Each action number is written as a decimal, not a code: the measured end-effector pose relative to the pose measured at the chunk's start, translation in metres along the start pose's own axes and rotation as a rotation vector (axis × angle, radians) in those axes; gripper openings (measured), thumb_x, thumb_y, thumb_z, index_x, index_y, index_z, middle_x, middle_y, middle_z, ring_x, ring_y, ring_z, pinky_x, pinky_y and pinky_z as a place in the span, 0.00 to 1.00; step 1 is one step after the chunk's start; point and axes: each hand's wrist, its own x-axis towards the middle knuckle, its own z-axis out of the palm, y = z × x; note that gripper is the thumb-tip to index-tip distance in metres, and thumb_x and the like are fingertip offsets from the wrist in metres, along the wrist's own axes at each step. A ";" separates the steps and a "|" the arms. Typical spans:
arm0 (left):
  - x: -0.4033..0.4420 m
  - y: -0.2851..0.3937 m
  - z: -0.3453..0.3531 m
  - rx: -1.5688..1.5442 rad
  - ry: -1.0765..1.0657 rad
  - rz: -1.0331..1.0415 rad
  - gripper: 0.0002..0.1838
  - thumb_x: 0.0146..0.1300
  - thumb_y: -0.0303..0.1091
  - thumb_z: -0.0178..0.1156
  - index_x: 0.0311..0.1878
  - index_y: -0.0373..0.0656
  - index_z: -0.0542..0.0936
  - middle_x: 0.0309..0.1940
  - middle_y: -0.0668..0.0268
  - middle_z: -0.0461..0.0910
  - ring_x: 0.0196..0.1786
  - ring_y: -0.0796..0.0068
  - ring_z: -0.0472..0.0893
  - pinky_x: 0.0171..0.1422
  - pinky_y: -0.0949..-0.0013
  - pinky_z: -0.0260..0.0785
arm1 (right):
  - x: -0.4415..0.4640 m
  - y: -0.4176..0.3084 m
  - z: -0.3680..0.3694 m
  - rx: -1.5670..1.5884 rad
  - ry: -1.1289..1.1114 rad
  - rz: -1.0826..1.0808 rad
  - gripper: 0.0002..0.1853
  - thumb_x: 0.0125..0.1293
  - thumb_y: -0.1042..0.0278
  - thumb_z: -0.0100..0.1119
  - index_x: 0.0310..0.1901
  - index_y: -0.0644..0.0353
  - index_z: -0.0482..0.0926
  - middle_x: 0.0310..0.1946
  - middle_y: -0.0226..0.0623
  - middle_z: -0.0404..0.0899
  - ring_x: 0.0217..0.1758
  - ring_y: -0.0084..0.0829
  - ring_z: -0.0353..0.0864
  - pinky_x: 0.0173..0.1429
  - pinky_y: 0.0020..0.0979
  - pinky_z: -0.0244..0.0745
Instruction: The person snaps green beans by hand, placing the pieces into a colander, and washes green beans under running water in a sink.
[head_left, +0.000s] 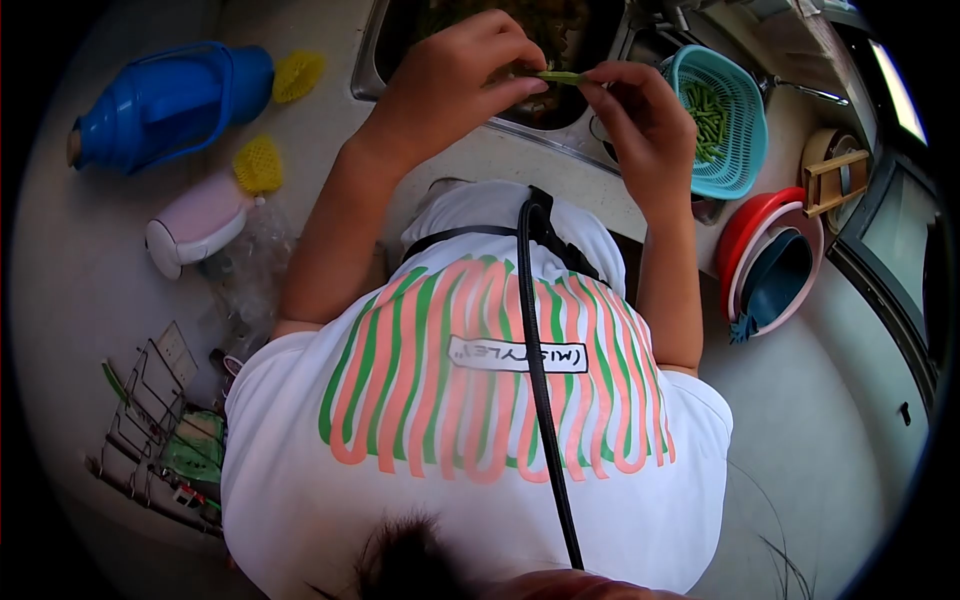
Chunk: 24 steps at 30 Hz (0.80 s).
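Observation:
My left hand [462, 62] and my right hand [645, 115] are raised over the near edge of the sink [368, 62]. Between them they hold one thin green bean [558, 76], each pinching an end between thumb and fingers. Below my hands the sink basin is dark, with greenish-brown bits in it that I cannot make out clearly. Close to the right of my right hand stands a turquoise plastic basket [735, 180] with green bean pieces [706, 122] inside.
Left on the counter lie a blue thermos flask [150, 115], yellow mesh scrubbers [298, 76] and a pink-and-white container [200, 220]. Nested basins [735, 240] sit at the right, below a wooden-handled item [838, 183]. A wire rack [140, 430] hangs lower left.

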 end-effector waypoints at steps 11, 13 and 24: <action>-0.003 -0.003 0.006 0.033 -0.024 0.002 0.07 0.59 0.27 0.70 0.40 0.40 0.84 0.39 0.63 0.82 0.42 0.60 0.85 0.45 0.64 0.77 | 0.016 -0.001 0.007 -0.587 -0.083 -0.403 0.09 0.57 0.78 0.69 0.41 0.60 0.84 0.41 0.36 0.82 0.41 0.40 0.83 0.42 0.36 0.79; -0.003 -0.004 0.007 0.044 -0.009 0.022 0.06 0.59 0.26 0.70 0.40 0.39 0.85 0.39 0.62 0.83 0.42 0.60 0.85 0.45 0.64 0.77 | 0.015 -0.002 0.009 -0.622 -0.080 -0.380 0.09 0.56 0.78 0.70 0.40 0.60 0.84 0.40 0.36 0.82 0.43 0.41 0.82 0.44 0.37 0.79; -0.003 0.000 0.025 -0.561 0.207 -0.378 0.09 0.70 0.31 0.64 0.48 0.37 0.86 0.40 0.68 0.85 0.44 0.77 0.84 0.49 0.74 0.76 | 0.004 0.002 0.035 -0.184 0.202 -0.178 0.05 0.64 0.79 0.68 0.40 0.64 0.83 0.36 0.34 0.81 0.33 0.24 0.82 0.35 0.24 0.76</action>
